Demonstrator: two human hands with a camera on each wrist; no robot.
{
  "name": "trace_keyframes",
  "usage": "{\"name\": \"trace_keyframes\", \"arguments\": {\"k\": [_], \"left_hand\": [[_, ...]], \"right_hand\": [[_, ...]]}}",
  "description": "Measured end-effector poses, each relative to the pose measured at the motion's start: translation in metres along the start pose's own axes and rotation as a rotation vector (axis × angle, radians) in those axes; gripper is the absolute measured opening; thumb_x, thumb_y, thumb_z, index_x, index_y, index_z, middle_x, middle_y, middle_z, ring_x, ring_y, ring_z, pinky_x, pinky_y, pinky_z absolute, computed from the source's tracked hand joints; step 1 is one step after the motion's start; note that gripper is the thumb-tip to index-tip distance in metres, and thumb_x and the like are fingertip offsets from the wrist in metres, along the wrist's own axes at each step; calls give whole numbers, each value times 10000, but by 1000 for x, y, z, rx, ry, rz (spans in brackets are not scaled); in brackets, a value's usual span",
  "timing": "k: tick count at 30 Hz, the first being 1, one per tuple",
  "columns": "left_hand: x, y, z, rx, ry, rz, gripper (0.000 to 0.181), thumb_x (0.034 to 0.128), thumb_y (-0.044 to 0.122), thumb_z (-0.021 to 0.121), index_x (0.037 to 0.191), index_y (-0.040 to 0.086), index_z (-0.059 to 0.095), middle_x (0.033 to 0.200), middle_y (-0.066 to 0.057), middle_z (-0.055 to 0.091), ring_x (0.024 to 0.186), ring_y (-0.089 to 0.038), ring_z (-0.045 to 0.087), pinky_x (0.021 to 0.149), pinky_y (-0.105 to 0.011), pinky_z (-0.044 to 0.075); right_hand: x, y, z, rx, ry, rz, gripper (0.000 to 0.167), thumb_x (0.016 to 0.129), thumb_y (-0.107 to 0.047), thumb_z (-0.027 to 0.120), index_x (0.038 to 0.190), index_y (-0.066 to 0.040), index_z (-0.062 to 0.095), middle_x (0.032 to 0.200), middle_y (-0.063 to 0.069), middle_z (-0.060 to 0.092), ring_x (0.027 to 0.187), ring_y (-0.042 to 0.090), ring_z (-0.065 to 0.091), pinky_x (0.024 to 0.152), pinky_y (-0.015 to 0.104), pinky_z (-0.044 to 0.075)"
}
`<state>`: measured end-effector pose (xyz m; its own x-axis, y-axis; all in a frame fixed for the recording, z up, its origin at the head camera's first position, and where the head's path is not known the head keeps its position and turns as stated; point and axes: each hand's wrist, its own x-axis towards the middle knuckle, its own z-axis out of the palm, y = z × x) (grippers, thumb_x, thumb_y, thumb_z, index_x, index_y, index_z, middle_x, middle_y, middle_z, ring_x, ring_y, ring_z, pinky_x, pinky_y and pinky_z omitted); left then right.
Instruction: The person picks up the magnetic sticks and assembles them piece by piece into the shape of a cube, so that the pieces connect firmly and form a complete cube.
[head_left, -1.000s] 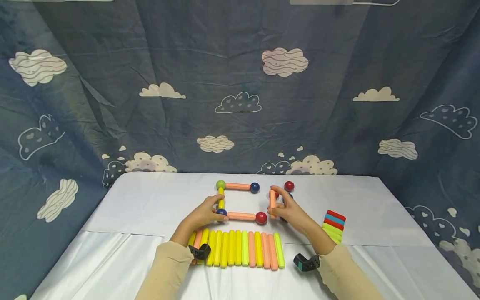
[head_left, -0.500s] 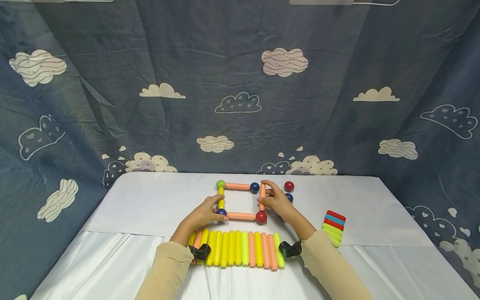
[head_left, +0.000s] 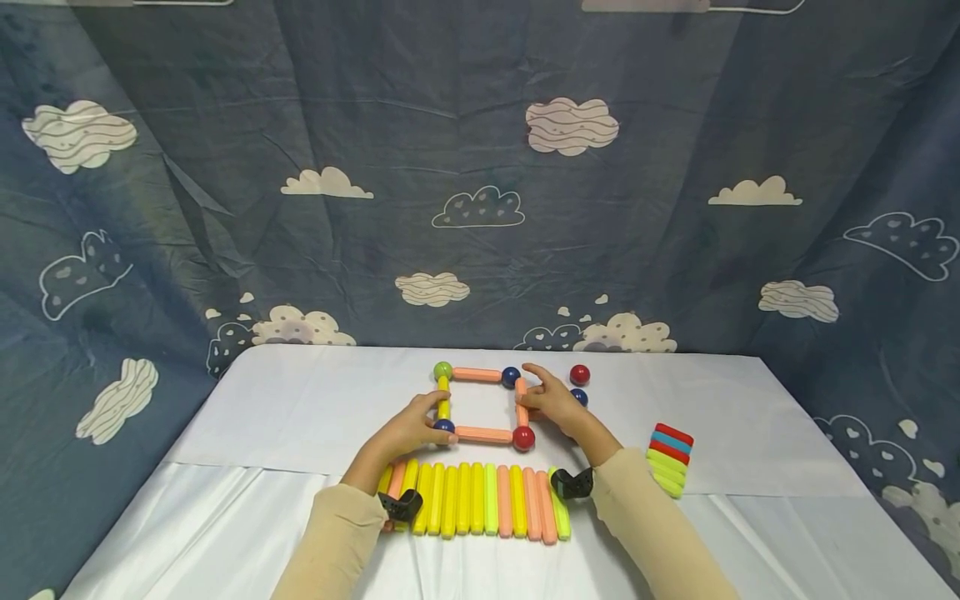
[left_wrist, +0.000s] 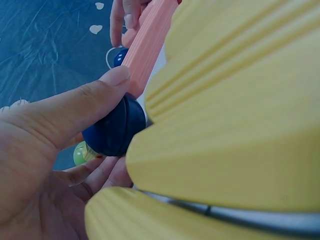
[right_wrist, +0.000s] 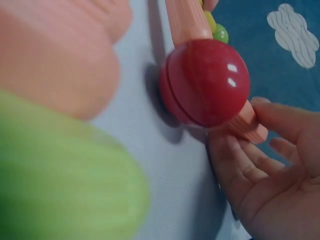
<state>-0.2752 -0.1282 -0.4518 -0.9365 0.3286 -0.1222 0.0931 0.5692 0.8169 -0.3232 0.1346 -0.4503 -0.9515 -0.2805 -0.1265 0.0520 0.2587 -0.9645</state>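
Observation:
Balls and ridged rods form a four-sided outline on the white cloth. My left hand (head_left: pixel 408 423) holds the front-left blue ball (left_wrist: pixel 114 127), thumb on its near side by the front pink rod (head_left: pixel 483 435), index finger at the yellow rod (head_left: pixel 443 402). My right hand (head_left: pixel 557 405) pinches another pink rod (head_left: pixel 521 407) on the right side, index finger reaching towards the far blue ball (head_left: pixel 511 377). That rod's near end meets the red ball (right_wrist: pixel 207 82); whether its far end touches the blue ball is hard to tell. A green ball (head_left: pixel 442 371) and a far pink rod (head_left: pixel 477 375) make up the back.
A row of yellow, pink and lime rods (head_left: pixel 471 498) lies in front of the outline, below both wrists. Beyond my right hand are a loose red ball (head_left: pixel 580 375) and blue ball (head_left: pixel 578 397). Short coloured rods (head_left: pixel 670 458) lie farther right.
My right hand has carried the pink rod left, up to the red ball at the outline's right side, and its index finger has lifted off the rod's far end. My left hand stays put.

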Motion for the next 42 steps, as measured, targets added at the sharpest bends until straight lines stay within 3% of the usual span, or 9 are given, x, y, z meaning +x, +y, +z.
{"name": "trace_keyframes", "arguments": {"k": [5, 17, 24, 28, 32, 37, 42], "left_hand": [[0, 0, 0, 19, 2, -1, 813, 703, 306, 768, 1379, 148, 345, 1327, -149, 331, 967, -249, 507, 751, -339, 456], [1, 1, -1, 30, 1, -2, 807, 701, 304, 771, 1375, 147, 356, 1325, -145, 344, 943, -227, 502, 784, -352, 437], [-2, 10, -4, 66, -12, -18, 790, 722, 292, 758, 1376, 128, 347, 1307, -167, 352, 930, -220, 508, 770, -349, 441], [-9, 15, -11, 78, 9, -28, 774, 739, 312, 742, 1378, 136, 344, 1327, -168, 333, 1010, -263, 514, 790, -394, 455], [-21, 14, -23, 96, 78, 7, 728, 758, 304, 726, 1368, 141, 365, 1329, -124, 358, 1048, -261, 502, 800, -414, 454], [-46, 3, -33, 86, 154, 21, 663, 768, 272, 721, 1342, 164, 406, 1319, -56, 393, 1037, -242, 512, 808, -402, 461], [-75, -11, -34, 97, 166, -6, 623, 764, 270, 723, 1310, 171, 441, 1288, -32, 428, 1061, -216, 485, 846, -409, 439]], "right_hand": [[4, 0, 1, -23, -26, 28, 680, 840, -24, 594, 1404, -13, 214, 957, 167, 600, 678, 136, 533, 647, 276, 495], [10, -2, 7, -8, 40, 72, 674, 817, 8, 616, 1386, -20, 256, 1014, 180, 482, 686, 154, 538, 598, 258, 495], [5, -6, 5, -123, 87, 33, 672, 797, -23, 646, 1374, -36, 302, 1110, 214, 464, 833, 226, 543, 699, 296, 506], [-13, -17, -5, -194, 94, -72, 653, 801, -71, 660, 1363, -48, 327, 1201, 238, 434, 991, 316, 519, 793, 361, 480], [-40, -29, -21, -216, 84, -187, 654, 811, -107, 669, 1367, -75, 324, 1252, 225, 421, 1096, 354, 468, 882, 417, 424], [-78, -29, -46, -258, 106, -279, 698, 793, -178, 700, 1371, -98, 316, 1270, 174, 430, 1146, 343, 431, 925, 435, 375], [-118, -14, -67, -380, 161, -340, 688, 777, -176, 714, 1348, -66, 346, 1240, 173, 474, 1119, 320, 461, 915, 453, 379]]}}
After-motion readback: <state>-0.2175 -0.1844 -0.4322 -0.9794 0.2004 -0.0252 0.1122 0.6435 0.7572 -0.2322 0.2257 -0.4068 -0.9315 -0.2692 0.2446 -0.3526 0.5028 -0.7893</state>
